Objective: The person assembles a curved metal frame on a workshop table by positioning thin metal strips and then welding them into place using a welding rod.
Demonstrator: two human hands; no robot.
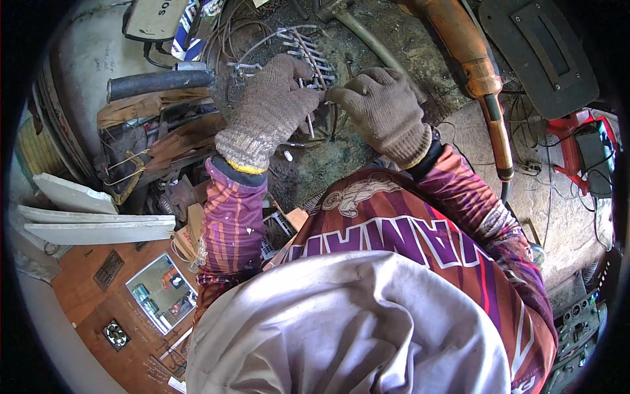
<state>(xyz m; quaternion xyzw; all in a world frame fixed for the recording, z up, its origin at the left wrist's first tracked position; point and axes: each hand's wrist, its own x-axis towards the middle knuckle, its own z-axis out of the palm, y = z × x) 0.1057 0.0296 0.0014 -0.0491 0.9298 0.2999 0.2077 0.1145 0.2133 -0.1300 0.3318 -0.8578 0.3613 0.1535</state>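
Both my hands wear grey-brown knitted gloves and meet above the dirty, dark ground. My left hand is closed on a thin metal rod that shows beyond its fingertips. Close beside it, my right hand has thumb and forefinger pinched together at a small dark piece, whose kind I cannot make out. Just past the hands lies a metal piece with several short parallel rods, like a small rack or comb; my left glove partly covers it. A small white bit rests below the left hand.
Beyond the right hand lies a hammer, with an orange power tool to its right. Dark tubing, scrap wood and white boards crowd the left. Loose cables run near a red-and-black device at the right.
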